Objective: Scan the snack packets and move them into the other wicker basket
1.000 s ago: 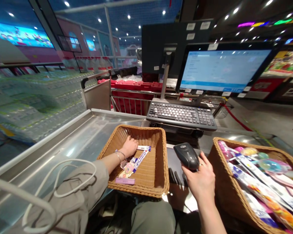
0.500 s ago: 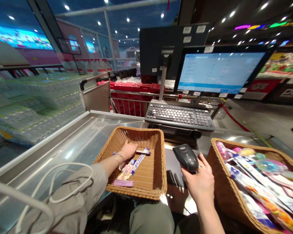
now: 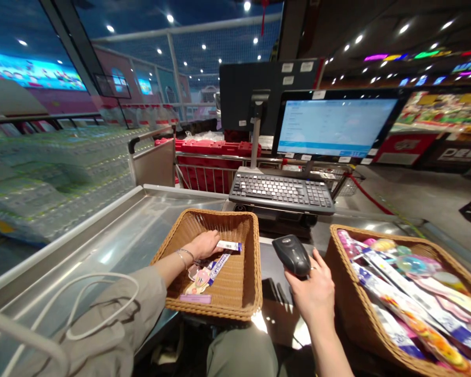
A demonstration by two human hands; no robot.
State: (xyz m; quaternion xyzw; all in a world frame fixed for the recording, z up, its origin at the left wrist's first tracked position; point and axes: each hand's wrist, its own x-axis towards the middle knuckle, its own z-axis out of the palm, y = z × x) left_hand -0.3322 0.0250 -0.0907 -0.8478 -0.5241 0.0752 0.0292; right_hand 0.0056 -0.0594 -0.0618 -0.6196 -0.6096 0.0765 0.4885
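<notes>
My left hand (image 3: 204, 244) reaches into the left wicker basket (image 3: 254, 267), its fingers closed on one end of a slim white-and-purple packet (image 3: 230, 245) whose barcode faces up. Below that hand lie another purple-and-white packet (image 3: 219, 269), a pink cartoon-shaped item (image 3: 201, 278) and a small lilac box (image 3: 195, 299). Just right of this basket, my right hand (image 3: 314, 293) is wrapped round a black handheld barcode scanner (image 3: 292, 255), its head angled toward the basket.
A second wicker basket (image 3: 339, 277), filled with long packets and colourful toys, stands on the right. Behind are a keyboard (image 3: 280, 189) and a lit monitor (image 3: 333, 125). A white cable (image 3: 102, 276) loops over my left sleeve. The metal counter (image 3: 118, 243) has a raised edge.
My left hand has lifted and turned the slim packet, so its white barcode side now shows. The scanner stays in my right hand, and the view has shifted slightly.
</notes>
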